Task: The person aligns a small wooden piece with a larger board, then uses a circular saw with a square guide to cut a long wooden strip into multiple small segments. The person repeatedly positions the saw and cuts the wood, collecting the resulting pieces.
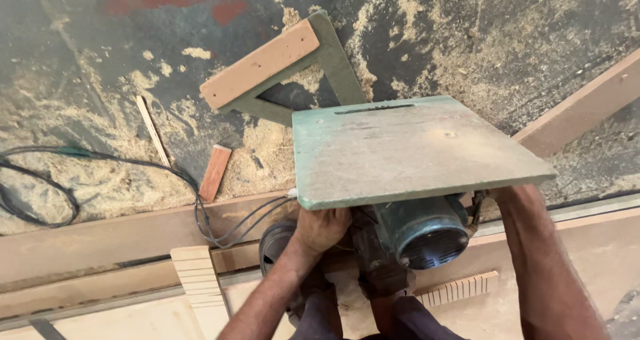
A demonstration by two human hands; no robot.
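Worn green flat metal saw table on the sawdust-strewn floor: left hand grips beneath its near edge beside the green motor; right hand, at the near right corner, fingers hidden.

Operator's body as I see it, head view:

- Left hand, lower centre of the frame: bare, no glove, ring or watch that I can make out.
- Left forearm: bare, no sleeve in view.
- Right hand, right of centre: mostly hidden; wrist bare.
- Right forearm: bare to the bottom edge.
- Legs, bottom centre: dark grey-blue trousers.
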